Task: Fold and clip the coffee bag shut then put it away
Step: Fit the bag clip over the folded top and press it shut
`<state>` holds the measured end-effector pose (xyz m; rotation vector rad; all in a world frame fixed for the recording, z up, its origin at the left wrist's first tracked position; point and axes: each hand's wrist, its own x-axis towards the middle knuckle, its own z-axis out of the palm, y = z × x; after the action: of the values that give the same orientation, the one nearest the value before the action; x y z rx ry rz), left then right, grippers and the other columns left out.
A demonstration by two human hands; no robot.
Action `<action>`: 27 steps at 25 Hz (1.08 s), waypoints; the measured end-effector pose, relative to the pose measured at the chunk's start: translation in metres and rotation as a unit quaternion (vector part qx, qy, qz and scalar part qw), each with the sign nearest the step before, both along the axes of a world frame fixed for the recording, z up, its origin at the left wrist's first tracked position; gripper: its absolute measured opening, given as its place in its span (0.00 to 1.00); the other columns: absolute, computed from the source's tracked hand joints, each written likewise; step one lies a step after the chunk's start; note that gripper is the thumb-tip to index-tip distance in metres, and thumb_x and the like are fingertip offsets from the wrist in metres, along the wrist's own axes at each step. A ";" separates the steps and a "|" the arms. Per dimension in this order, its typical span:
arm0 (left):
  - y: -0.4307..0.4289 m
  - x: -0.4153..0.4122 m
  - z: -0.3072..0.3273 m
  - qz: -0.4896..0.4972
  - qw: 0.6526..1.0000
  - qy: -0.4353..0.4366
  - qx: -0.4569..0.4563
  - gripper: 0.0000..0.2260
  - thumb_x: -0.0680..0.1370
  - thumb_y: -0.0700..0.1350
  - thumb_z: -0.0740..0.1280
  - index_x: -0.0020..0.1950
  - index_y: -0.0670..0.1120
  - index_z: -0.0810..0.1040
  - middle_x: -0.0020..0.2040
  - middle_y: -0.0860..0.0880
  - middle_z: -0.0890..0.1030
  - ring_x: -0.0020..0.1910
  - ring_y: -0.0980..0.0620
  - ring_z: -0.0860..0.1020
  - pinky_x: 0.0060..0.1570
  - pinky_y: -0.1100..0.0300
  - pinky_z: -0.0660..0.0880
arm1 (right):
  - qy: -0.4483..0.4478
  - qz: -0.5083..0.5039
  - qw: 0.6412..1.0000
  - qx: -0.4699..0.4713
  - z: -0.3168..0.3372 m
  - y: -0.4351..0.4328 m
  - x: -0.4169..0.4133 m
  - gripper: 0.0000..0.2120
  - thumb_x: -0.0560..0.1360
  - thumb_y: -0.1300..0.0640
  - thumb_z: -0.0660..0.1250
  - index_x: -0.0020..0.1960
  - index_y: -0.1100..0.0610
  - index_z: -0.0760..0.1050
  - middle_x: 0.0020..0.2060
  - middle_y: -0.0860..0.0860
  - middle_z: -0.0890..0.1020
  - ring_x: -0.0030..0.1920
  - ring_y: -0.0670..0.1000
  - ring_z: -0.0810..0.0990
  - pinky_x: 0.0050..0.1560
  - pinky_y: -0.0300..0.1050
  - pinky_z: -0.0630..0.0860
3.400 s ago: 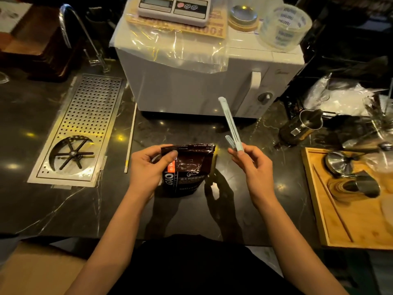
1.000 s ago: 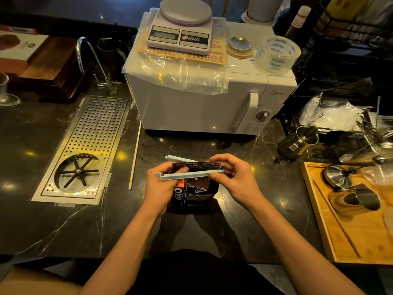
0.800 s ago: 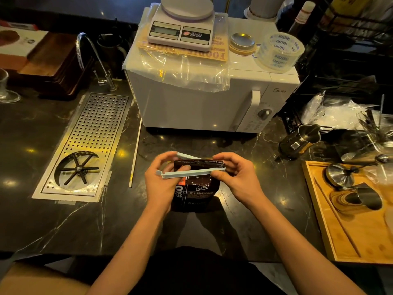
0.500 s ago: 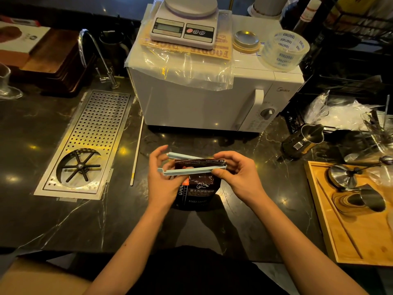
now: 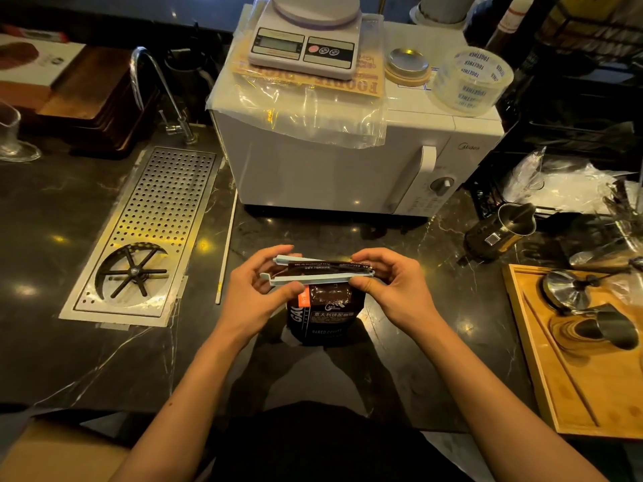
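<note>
A dark brown coffee bag [image 5: 325, 316] stands upright on the black marble counter in front of me, its top folded over. A long pale blue clip [image 5: 315, 279] straddles that folded top, one arm before it and one behind, still spread apart at the left end. My left hand [image 5: 255, 297] pinches the clip's free left end with thumb and fingers. My right hand [image 5: 391, 290] grips the hinged right end of the clip together with the bag's top corner.
A white microwave [image 5: 348, 158] stands just behind, with a scale [image 5: 306, 40] and a tape roll [image 5: 471, 80] on top. A steel drip tray [image 5: 146, 234] lies left, a thin white stick [image 5: 226, 245] beside it. A wooden tray [image 5: 577, 360] with metal tools sits right, near a small pitcher [image 5: 501, 231].
The clip went from upright in my right hand to lying across the bag's folded top. Over the last second its two arms have closed nearer together at the left end.
</note>
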<state>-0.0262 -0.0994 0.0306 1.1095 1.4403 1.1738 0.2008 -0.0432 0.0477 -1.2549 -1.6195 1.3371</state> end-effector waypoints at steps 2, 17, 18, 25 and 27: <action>-0.002 0.000 0.002 0.026 1.000 0.004 -0.004 0.22 0.69 0.45 0.74 0.62 0.50 0.78 0.55 0.57 0.83 0.57 0.60 0.80 0.57 0.56 0.79 | -0.007 0.000 1.000 0.000 0.000 0.000 -0.001 0.19 0.70 0.68 0.74 0.50 0.45 0.79 0.49 0.52 0.86 0.53 0.49 0.85 0.54 0.50 0.82; 0.004 -0.004 0.010 0.047 0.974 0.214 0.055 0.07 0.71 0.45 0.75 0.45 0.50 0.79 0.41 0.60 0.80 0.44 0.58 0.80 0.44 0.68 0.75 | -0.040 -0.003 0.998 0.040 -0.002 0.002 -0.005 0.20 0.70 0.67 0.74 0.49 0.42 0.79 0.48 0.49 0.85 0.53 0.50 0.84 0.59 0.56 0.80; 0.004 -0.005 0.010 0.041 0.973 0.221 0.055 0.06 0.71 0.45 0.75 0.44 0.50 0.79 0.40 0.60 0.80 0.43 0.59 0.79 0.43 0.71 0.74 | -0.042 -0.001 0.998 0.041 -0.001 0.002 -0.006 0.20 0.71 0.67 0.74 0.49 0.42 0.79 0.48 0.48 0.85 0.53 0.49 0.84 0.59 0.56 0.80; 0.005 -0.020 0.020 -0.059 0.967 0.245 0.032 0.07 0.72 0.47 0.74 0.48 0.53 0.79 0.45 0.63 0.79 0.46 0.65 0.78 0.44 0.76 0.71 | -0.044 0.003 0.998 0.053 -0.002 0.000 -0.006 0.19 0.72 0.66 0.72 0.50 0.42 0.79 0.48 0.49 0.85 0.53 0.50 0.84 0.57 0.55 0.81; 0.004 -0.024 0.023 -0.078 0.966 0.245 0.025 0.07 0.73 0.47 0.73 0.49 0.54 0.79 0.46 0.63 0.80 0.49 0.64 0.78 0.46 0.73 0.70 | -0.045 0.002 0.998 0.054 -0.003 0.000 -0.007 0.17 0.72 0.66 0.72 0.50 0.45 0.79 0.48 0.48 0.84 0.53 0.50 0.83 0.57 0.54 0.81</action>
<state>-0.0504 -0.0952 0.0541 1.5972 1.6577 0.8604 0.1941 -0.0436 0.0442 -1.2642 -1.7330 1.1933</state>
